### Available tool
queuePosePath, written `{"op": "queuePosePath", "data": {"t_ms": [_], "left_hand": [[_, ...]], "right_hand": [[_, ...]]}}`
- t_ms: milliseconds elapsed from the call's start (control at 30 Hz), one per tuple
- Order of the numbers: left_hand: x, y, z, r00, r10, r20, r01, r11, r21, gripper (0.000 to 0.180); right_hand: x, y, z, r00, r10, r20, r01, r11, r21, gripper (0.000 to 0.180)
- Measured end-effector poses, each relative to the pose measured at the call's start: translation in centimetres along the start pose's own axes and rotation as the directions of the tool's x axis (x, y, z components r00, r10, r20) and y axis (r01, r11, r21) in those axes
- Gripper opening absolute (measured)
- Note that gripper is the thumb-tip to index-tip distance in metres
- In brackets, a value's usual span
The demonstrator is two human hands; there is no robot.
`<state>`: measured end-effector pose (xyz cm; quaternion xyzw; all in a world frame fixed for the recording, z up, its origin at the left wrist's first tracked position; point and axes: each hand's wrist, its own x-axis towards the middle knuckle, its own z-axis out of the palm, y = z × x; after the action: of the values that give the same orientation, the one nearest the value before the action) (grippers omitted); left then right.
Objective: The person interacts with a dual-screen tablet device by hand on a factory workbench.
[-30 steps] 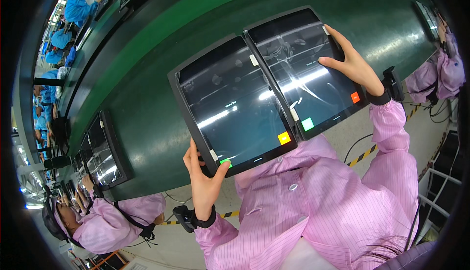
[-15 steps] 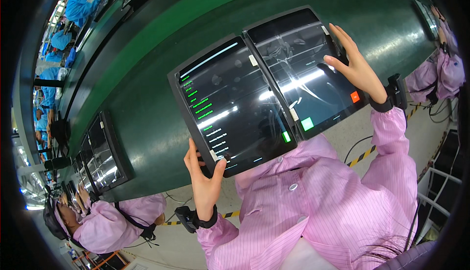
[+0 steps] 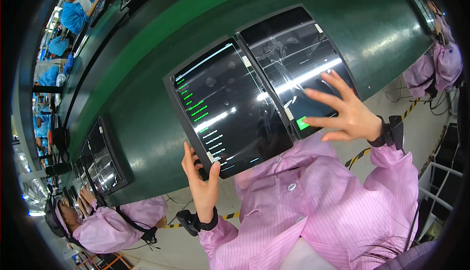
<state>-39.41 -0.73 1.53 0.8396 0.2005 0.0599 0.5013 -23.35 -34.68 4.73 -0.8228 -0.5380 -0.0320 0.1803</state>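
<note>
Two black tablets lie side by side, a dark frame showing along their edges. The left tablet (image 3: 235, 108) shows a list of green and white lines. My left hand (image 3: 201, 186) grips its near left corner, thumb on the front and fingers round the side. Over the near part of the right tablet (image 3: 289, 49), my right hand (image 3: 350, 115) is open with its fingers spread. A fingertip is at the green square (image 3: 302, 123) on that screen; I cannot tell whether it touches. Clear wrinkled film and pale tabs show on the tablets.
The tablets rest on a long green bench (image 3: 147, 108). More tablets (image 3: 100, 157) stand farther left, near a co-worker in pink (image 3: 117, 221). Another co-worker in pink (image 3: 446, 69) is at the far right. People in blue work beyond a dark rail at the upper left.
My right hand has moved from the right tablet's right side down and left to the green square. The orange square is now out of sight. My left hand keeps its hold.
</note>
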Motion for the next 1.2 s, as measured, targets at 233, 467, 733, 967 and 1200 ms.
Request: {"op": "queuePosePath", "data": {"t_ms": [233,467,733,967,1200], "left_hand": [[-0.2,-0.1,-0.2,0.998,-0.06,0.006,0.06,0.98,-0.191,0.064],[-1.1,-1.1,-0.4,0.997,0.012,-0.076,-0.03,0.973,-0.23,0.058],[0.1,-4.0,-6.6,0.955,-0.07,-0.289,0.112,0.985,0.13,0.063],[1.6,-7.6,-14.2,0.927,-0.217,-0.306,0.196,0.976,-0.097,0.06],[2.3,-11.1,-17.8,0.807,-0.256,-0.533,0.259,0.963,-0.072,0.065]], "right_hand": [[-1.4,4.3,0.3,0.663,0.699,-0.267,-0.647,0.715,0.266,0.051],[0.3,4.1,0.4,0.712,0.702,0.025,-0.286,0.257,0.923,0.056],[5.2,-0.9,2.0,0.821,0.559,0.113,-0.235,0.151,0.96,0.067],[11.0,-1.8,4.6,0.82,0.476,0.318,-0.329,-0.062,0.942,0.076],[15.6,-3.9,6.0,0.807,0.462,0.367,-0.365,-0.099,0.926,0.075]]}}
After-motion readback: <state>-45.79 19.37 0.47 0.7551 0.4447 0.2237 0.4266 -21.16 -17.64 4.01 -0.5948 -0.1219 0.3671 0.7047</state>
